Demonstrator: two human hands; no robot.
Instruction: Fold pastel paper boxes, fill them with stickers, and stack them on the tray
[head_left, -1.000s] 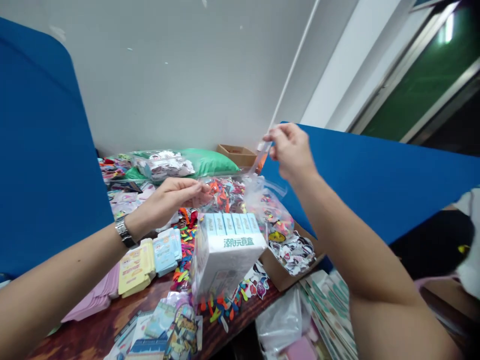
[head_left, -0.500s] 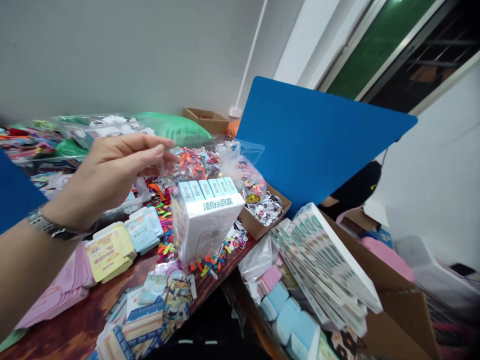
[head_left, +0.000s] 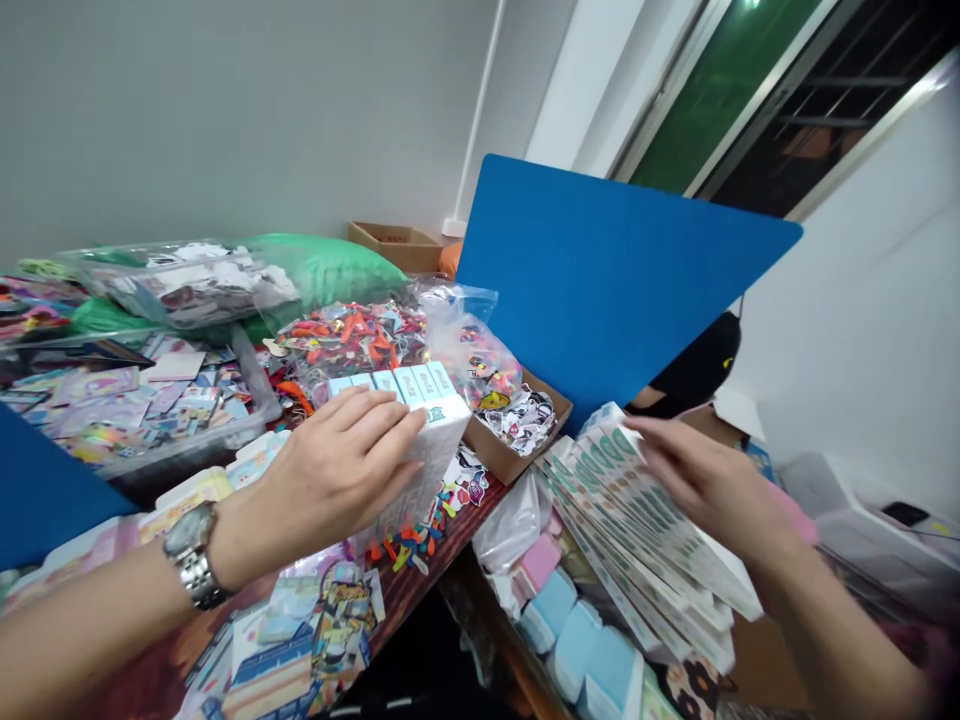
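A white display box (head_left: 442, 430) with green lettering stands on the table, its top showing a row of small light-blue boxes (head_left: 386, 383). My left hand (head_left: 352, 450), with a metal watch at the wrist, lies over the near side of this box, fingers close together and bent across it; the thumb is hidden. At the right, my right hand (head_left: 694, 475) is at the upper end of a fanned stack of flat white cartons (head_left: 622, 530) with green print. Its fingertips close on the edge of the top carton, slightly blurred.
Small colourful pieces (head_left: 412, 545) and printed cards (head_left: 277, 650) lie on the table. Behind are a clear bin (head_left: 247, 370) of cards, a green bag (head_left: 330, 260) and a carton (head_left: 510, 455) of stickers. A blue panel (head_left: 600, 290) rises behind; light-blue packs (head_left: 577, 640) sit lower right.
My left hand has come down from above the table onto the white display box. My right hand has entered from the right and reached the carton stack. The view has shifted slightly.
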